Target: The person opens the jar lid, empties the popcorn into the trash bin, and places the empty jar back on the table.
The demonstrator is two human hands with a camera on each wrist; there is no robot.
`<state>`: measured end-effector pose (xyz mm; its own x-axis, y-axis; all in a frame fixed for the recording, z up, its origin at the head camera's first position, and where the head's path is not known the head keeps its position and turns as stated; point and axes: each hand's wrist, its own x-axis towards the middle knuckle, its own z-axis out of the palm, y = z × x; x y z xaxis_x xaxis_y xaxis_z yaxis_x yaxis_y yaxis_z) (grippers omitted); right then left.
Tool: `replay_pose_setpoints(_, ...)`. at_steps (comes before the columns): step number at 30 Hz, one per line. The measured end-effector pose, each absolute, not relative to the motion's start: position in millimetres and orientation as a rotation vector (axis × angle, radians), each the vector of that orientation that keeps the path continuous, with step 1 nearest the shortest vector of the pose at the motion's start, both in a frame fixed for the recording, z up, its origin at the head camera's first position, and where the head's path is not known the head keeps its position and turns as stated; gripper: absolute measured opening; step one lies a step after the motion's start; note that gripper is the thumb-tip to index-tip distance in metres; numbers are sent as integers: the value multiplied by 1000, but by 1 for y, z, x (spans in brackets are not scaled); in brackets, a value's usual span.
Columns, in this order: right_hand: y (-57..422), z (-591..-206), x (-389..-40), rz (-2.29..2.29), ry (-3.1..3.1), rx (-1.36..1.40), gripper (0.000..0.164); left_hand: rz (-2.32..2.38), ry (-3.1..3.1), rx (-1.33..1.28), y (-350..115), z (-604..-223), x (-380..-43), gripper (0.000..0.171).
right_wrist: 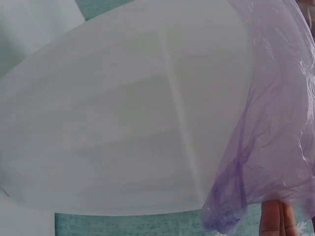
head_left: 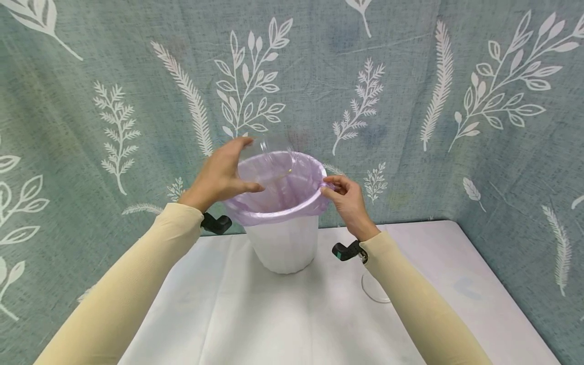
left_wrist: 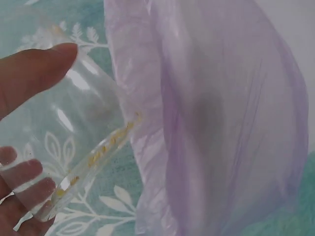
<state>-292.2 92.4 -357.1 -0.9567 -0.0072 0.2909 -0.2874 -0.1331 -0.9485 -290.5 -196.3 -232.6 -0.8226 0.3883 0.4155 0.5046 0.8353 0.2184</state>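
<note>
A white trash can (head_left: pixel 285 246) stands on the table, lined with a thin lilac trash bag (head_left: pixel 269 219) folded over its rim. My left hand (head_left: pixel 216 172) grips a clear plastic jar (left_wrist: pixel 83 108), tipped on its side over the can's mouth. Small yellow bits (left_wrist: pixel 106 145) cling along the jar's lower edge in the left wrist view. At the can's right rim, my right hand (head_left: pixel 349 203) pinches the bag's edge between thumb and fingers. Bunched lilac film (right_wrist: pixel 226 211) hangs beside those fingers in the right wrist view.
A clear round lid-like disc (head_left: pixel 375 301) lies on the white-covered table (head_left: pixel 269 319), partly behind my right forearm. Green leaf-patterned cloth (head_left: pixel 301 76) hangs close behind the can and along both sides.
</note>
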Motion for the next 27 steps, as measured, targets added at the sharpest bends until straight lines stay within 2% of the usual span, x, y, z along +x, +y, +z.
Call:
replay_pose_setpoints(19,91,-357,-290,2182,-1944,334,32,-1062,-2539,-463,-194,-258,-288,90)
replay_pose_setpoints(27,91,-357,-291,2180,-1960,326,32,-1220,-2528,-429,-194,-264,-286,91)
